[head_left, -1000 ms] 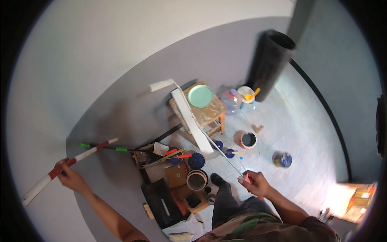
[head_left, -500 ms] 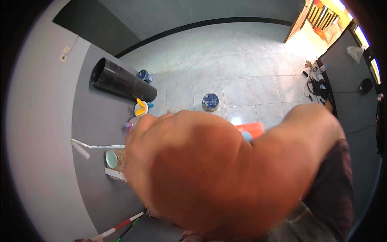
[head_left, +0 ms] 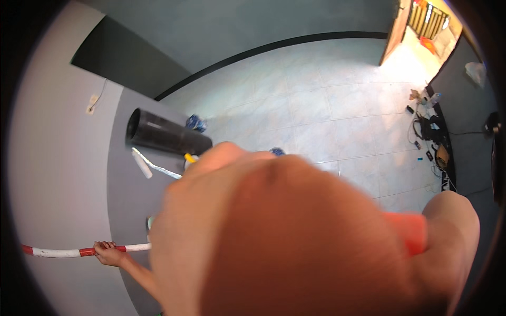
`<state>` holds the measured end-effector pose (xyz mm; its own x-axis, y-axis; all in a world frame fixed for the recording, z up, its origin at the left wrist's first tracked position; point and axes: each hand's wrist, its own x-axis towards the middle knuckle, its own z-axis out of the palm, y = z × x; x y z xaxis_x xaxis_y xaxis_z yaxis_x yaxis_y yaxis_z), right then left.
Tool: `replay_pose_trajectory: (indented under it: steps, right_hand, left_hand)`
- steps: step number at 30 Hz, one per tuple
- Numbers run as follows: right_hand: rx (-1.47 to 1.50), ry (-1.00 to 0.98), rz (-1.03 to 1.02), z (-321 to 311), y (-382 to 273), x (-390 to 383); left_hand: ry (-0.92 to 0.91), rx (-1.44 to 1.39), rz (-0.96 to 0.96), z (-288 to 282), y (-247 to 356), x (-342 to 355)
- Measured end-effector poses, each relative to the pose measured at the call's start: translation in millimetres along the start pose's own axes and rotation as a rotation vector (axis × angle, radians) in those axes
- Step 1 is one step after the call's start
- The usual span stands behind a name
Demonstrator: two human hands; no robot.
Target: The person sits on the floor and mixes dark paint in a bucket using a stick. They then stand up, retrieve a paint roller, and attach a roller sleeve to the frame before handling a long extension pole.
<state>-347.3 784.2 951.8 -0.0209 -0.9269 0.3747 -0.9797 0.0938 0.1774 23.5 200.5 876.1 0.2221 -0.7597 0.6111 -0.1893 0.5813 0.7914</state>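
Observation:
My left hand [head_left: 109,254] grips a long pole [head_left: 58,253] striped red and white, against the grey and white wall. My right hand [head_left: 274,237] fills the lower middle, very close to the camera and blurred, closed on an orange handle [head_left: 400,229]. Beyond it a white-splattered metal rod [head_left: 163,169] bends to a white paint roller [head_left: 142,164] at the left; its join to the handle is hidden. A yellow tool [head_left: 189,158] and a pale green edge [head_left: 149,223] peek from behind my right hand.
A big black tube [head_left: 168,136] lies along the left wall beside a blue paint container [head_left: 196,122]. Another blue can [head_left: 276,151] stands on the tiled floor [head_left: 316,105]. Bags, cables and small items [head_left: 424,129] line the right wall. An open door [head_left: 392,37] shows at upper right.
The view has tilted up from the floor clutter to the room. My right hand has risen close to the camera with the handle. The striped pole has come higher into view since half a second ago.

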Motion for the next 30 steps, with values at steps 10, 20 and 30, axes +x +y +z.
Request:
replay_pose_trajectory:
  steps: [10, 20, 30]
  right_hand:
    - [0.543, 0.053, 0.554, 51.4, 213.0, -91.8]
    - [0.869, 0.157, 1.112, 178.7, 240.3, -332.5]
    - [0.883, 0.182, 0.972, 217.6, 310.2, -449.3]
  left_hand:
    - [-0.029, 0.071, -0.336, 263.2, 136.0, -253.4]
    - [-0.758, -0.539, -0.295, 481.4, 328.1, -433.8]
    - [-0.839, -0.509, -0.364, 536.2, 492.2, -551.9]
